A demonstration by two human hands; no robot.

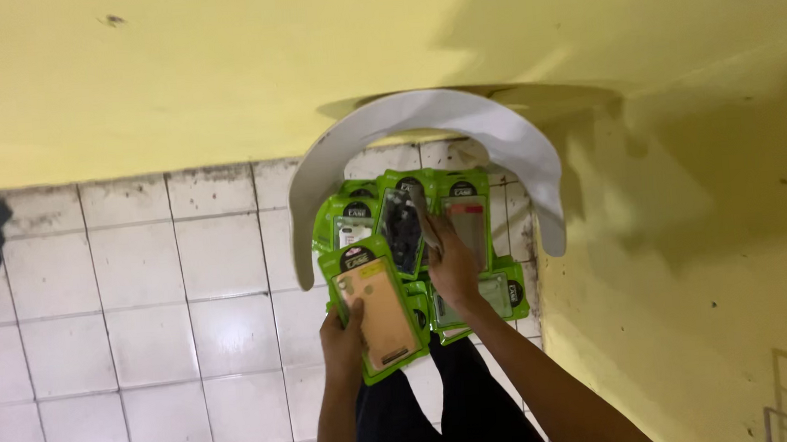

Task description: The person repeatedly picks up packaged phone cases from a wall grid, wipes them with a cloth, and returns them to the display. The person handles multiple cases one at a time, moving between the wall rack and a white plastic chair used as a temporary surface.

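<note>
Green packets (377, 310), perhaps tan inside; white tiles (141, 312); yellow wall (217, 67).

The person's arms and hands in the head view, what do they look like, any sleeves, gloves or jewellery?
Both forearms are bare, with no sleeves reaching into the picture. The left hand and the right hand wear no gloves, and no ring, watch or bracelet shows. Both arms are slim and rise from the bottom edge, with dark trousers visible between them.

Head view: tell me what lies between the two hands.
Green phone-case packs fill the stretch between the left hand, gripping a tan-case pack, and the right hand, shown in the head view.
</note>
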